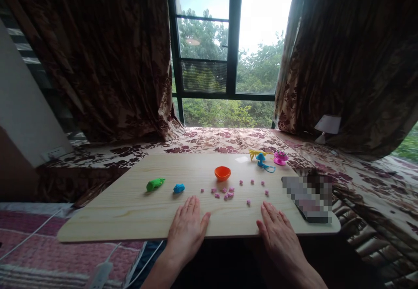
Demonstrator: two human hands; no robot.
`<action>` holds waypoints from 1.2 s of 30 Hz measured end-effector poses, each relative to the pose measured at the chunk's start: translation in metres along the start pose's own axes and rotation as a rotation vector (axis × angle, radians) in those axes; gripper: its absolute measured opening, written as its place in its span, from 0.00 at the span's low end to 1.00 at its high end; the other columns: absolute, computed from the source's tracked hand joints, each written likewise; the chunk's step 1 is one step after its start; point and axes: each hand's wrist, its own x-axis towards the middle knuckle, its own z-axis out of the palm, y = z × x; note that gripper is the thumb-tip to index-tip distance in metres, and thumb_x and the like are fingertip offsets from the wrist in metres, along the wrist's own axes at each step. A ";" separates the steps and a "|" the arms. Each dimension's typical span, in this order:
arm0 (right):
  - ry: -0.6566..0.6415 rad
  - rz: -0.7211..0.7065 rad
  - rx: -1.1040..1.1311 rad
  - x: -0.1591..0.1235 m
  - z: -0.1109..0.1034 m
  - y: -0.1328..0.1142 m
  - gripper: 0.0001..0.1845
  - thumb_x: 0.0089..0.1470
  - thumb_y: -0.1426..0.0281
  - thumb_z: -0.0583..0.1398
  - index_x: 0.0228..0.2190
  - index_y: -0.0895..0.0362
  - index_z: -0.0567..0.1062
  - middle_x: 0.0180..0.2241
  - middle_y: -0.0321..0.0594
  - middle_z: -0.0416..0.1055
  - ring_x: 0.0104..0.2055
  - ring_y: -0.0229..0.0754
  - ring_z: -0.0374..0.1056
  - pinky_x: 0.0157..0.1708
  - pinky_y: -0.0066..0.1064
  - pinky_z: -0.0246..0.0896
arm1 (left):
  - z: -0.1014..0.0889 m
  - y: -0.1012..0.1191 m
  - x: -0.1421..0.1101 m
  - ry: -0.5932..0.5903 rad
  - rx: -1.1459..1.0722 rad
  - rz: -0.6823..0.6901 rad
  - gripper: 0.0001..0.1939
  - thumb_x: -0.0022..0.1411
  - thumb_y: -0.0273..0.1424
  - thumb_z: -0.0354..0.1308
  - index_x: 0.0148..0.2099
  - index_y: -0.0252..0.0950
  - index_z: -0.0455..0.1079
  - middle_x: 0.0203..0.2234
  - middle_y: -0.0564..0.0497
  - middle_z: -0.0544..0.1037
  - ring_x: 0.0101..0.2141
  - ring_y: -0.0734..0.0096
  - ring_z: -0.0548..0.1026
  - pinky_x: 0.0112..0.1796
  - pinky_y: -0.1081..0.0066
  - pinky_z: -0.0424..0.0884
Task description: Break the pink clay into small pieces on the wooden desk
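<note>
My left hand (189,223) lies flat, palm down, at the front edge of the wooden table (130,215), holding nothing. To its right, my right hand (277,228) also rests flat on the edge with fingers stretched out. Beyond and between them are several small pink pieces (226,196), some bunched, some apart. An orange bowl (222,174) stands behind the pieces. Left of it lie a small blue object (178,188) and a green toy-like object (156,184) whose exact kinds I cannot make out.
At the back right stand a yellow figure (257,154), a blue mushroom-shaped piece (260,160) and a pink stand with dark dots (280,158). A dark, blurred-out flat object (308,199) lies at the right edge. Behind are a floral cloth, a small lamp (328,124) and a window.
</note>
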 end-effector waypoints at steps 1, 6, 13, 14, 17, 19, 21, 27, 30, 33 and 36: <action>0.010 0.011 -0.005 -0.001 0.001 0.007 0.27 0.59 0.61 0.43 0.54 0.65 0.60 0.57 0.49 0.54 0.59 0.48 0.50 0.55 0.44 0.45 | 0.000 -0.007 0.000 0.000 0.006 -0.015 0.32 0.61 0.44 0.35 0.59 0.24 0.54 0.57 0.37 0.57 0.57 0.57 0.54 0.55 0.56 0.52; 0.075 -0.015 -0.033 -0.037 0.004 0.018 0.30 0.58 0.59 0.45 0.56 0.65 0.56 0.58 0.47 0.50 0.60 0.49 0.46 0.55 0.43 0.45 | 0.004 -0.032 -0.028 0.019 0.031 -0.042 0.33 0.61 0.45 0.36 0.61 0.27 0.49 0.58 0.41 0.56 0.58 0.61 0.53 0.56 0.58 0.51; -0.004 -0.040 0.003 -0.022 -0.008 -0.013 0.27 0.59 0.62 0.43 0.55 0.64 0.57 0.59 0.47 0.49 0.61 0.47 0.45 0.56 0.44 0.40 | 0.005 0.012 -0.017 0.004 -0.001 0.015 0.32 0.61 0.44 0.35 0.59 0.26 0.52 0.59 0.40 0.53 0.59 0.59 0.50 0.56 0.56 0.47; -0.021 -0.041 0.015 -0.012 -0.008 -0.013 0.26 0.60 0.63 0.42 0.55 0.63 0.59 0.58 0.46 0.50 0.60 0.47 0.46 0.56 0.44 0.40 | 0.004 0.016 -0.010 -0.002 -0.013 0.018 0.31 0.62 0.43 0.35 0.59 0.27 0.53 0.59 0.40 0.54 0.59 0.59 0.50 0.56 0.55 0.47; -0.046 0.010 0.038 0.010 -0.008 0.001 0.24 0.60 0.65 0.42 0.53 0.61 0.62 0.56 0.45 0.56 0.59 0.46 0.50 0.56 0.46 0.40 | 0.001 0.013 0.005 -0.014 -0.047 -0.003 0.29 0.62 0.42 0.34 0.59 0.29 0.53 0.58 0.42 0.56 0.58 0.60 0.52 0.55 0.52 0.48; -0.045 0.054 0.042 0.013 -0.006 0.018 0.24 0.59 0.65 0.42 0.53 0.61 0.62 0.55 0.44 0.58 0.58 0.45 0.50 0.56 0.46 0.40 | 0.002 -0.002 0.007 -0.018 -0.068 -0.016 0.27 0.62 0.40 0.34 0.58 0.32 0.55 0.58 0.45 0.58 0.58 0.62 0.53 0.55 0.53 0.50; -0.045 0.079 0.047 0.009 -0.004 0.034 0.24 0.59 0.65 0.43 0.53 0.60 0.62 0.55 0.43 0.58 0.59 0.44 0.49 0.55 0.44 0.41 | 0.007 -0.023 0.006 -0.004 -0.083 -0.027 0.25 0.63 0.37 0.34 0.58 0.34 0.56 0.57 0.46 0.60 0.57 0.65 0.55 0.55 0.56 0.51; 0.010 0.070 0.072 -0.005 0.001 0.053 0.22 0.58 0.65 0.44 0.51 0.58 0.65 0.55 0.42 0.59 0.58 0.44 0.50 0.55 0.41 0.44 | 0.014 -0.065 0.005 0.132 -0.117 0.002 0.21 0.60 0.37 0.41 0.50 0.33 0.66 0.50 0.46 0.69 0.50 0.64 0.64 0.52 0.63 0.59; 0.033 0.044 0.095 -0.004 0.001 0.052 0.21 0.57 0.65 0.46 0.49 0.57 0.67 0.53 0.42 0.61 0.57 0.45 0.52 0.54 0.41 0.45 | 0.006 -0.066 0.006 0.149 -0.148 -0.013 0.18 0.59 0.38 0.45 0.46 0.36 0.69 0.46 0.47 0.71 0.46 0.64 0.68 0.48 0.65 0.63; 0.077 0.043 0.134 -0.004 0.000 0.051 0.19 0.57 0.65 0.47 0.46 0.56 0.69 0.51 0.42 0.63 0.55 0.46 0.55 0.53 0.41 0.46 | -0.004 -0.061 0.004 0.162 -0.177 -0.021 0.16 0.58 0.37 0.47 0.42 0.37 0.70 0.41 0.48 0.73 0.42 0.65 0.69 0.45 0.66 0.65; 0.115 0.044 0.202 -0.002 -0.005 0.048 0.16 0.56 0.64 0.49 0.40 0.54 0.72 0.48 0.41 0.67 0.52 0.46 0.59 0.52 0.40 0.49 | -0.007 -0.056 0.002 0.199 -0.237 -0.045 0.13 0.58 0.36 0.48 0.39 0.38 0.70 0.37 0.49 0.74 0.40 0.64 0.70 0.43 0.66 0.65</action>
